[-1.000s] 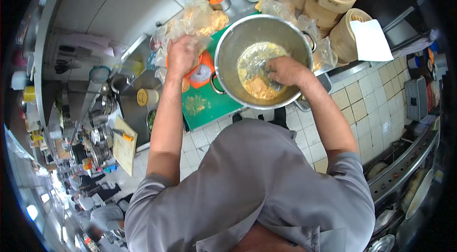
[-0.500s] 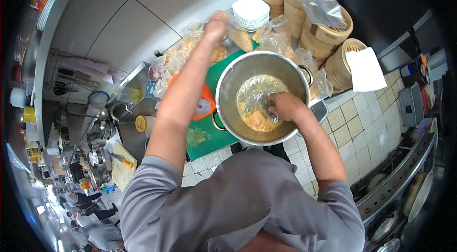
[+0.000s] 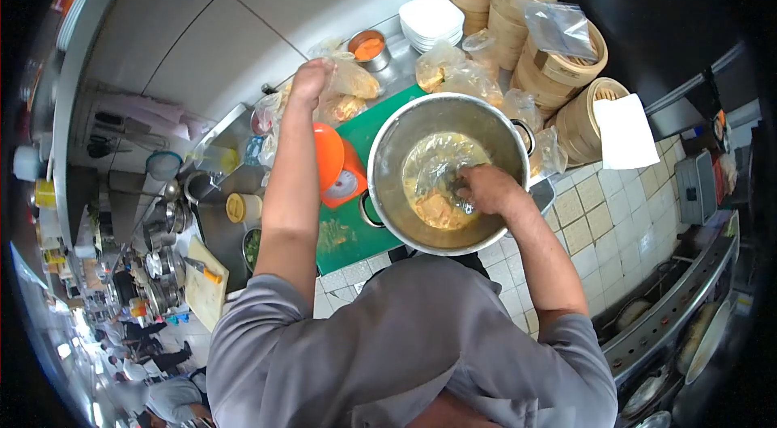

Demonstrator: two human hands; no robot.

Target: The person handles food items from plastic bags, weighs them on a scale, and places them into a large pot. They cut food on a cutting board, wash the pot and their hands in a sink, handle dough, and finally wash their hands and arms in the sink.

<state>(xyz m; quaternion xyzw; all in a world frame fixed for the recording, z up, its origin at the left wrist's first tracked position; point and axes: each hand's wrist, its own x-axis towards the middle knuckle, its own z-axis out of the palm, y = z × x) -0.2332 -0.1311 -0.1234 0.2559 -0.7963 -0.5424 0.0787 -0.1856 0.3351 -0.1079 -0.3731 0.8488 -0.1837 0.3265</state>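
Note:
A large steel pot (image 3: 388,177) stands on a green cutting board (image 3: 356,226). Inside it lies a clear plastic bag with yellow food (image 3: 437,181). My right hand (image 3: 486,188) is down in the pot, closed on that bag. My left hand (image 3: 312,80) is raised at the back left, closed on a clear bag of fried food (image 3: 356,80) above other bags. An orange kitchen scale (image 3: 338,169) sits just left of the pot, under my left forearm.
Bamboo steamers (image 3: 534,23) are stacked at the back right, with white plates (image 3: 430,17) and a small steel cup of orange sauce (image 3: 368,48) beside them. A white cloth (image 3: 623,133) lies on one steamer. Shelves with pots (image 3: 162,242) run along the left. Other people stand at far lower left.
My left hand went from the bags by the scale up toward the white plates, then came back left and now grips a bag. My right hand stayed in the pot.

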